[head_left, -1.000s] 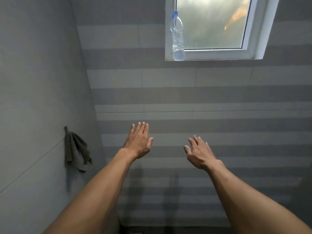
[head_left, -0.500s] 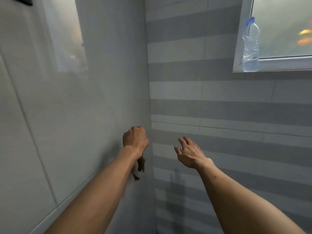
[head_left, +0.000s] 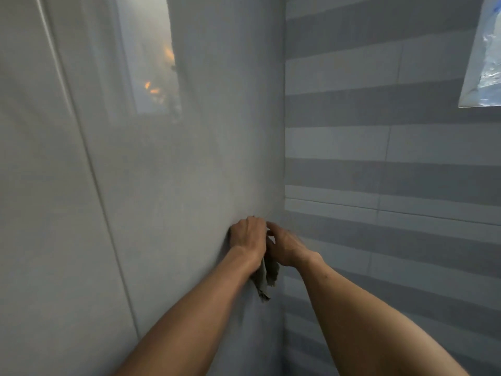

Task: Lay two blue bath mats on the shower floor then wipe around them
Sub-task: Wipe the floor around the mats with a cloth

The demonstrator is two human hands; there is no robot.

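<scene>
Up at two o'clock sits the corner of a white window frame (head_left: 467,85), and a clear plastic bottle (head_left: 490,50) stands in it with liquid showing near its base; how full it is I cannot tell through the blur. The striped tile wall (head_left: 393,147) runs across the three o'clock side, the smooth grey wall (head_left: 189,172) fills nine o'clock, and a bright reflection (head_left: 151,71) glows on it at eleven. Nothing stands between the camera and the hands.

Dead centre, a dark grey cloth (head_left: 267,278) hangs against the smooth wall right at the corner, crumpled, its frayed tail drooping toward six. The left hand (head_left: 248,236) curls tight round its top, knuckles up. The right hand (head_left: 284,248) presses in from three o'clock, fingers bent onto the cloth, touching the left. No blue bath mats in view.
</scene>
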